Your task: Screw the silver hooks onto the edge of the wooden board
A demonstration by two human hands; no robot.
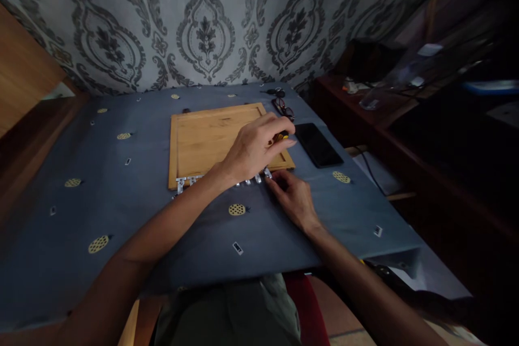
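Observation:
A wooden panel [203,138] with a raised frame lies flat on the cloth-covered table. Along its near edge sit several silver metal hinges [180,185], some of them hidden by my left forearm. My left hand [259,143] is over the panel's right part, closed around a black-and-yellow handle that looks like a screwdriver [283,135]; its tip is hidden behind the hand. At the near right corner my right hand [294,197] has thumb and fingers at the last hinge [268,173], pinching it against the panel's edge.
A black phone [318,145] lies just right of the panel, with dark-framed glasses [283,108] beyond it. Behind the table [133,216] hangs patterned fabric. To the right is a dark brown cabinet [340,92] bearing a clear plastic bottle [399,78].

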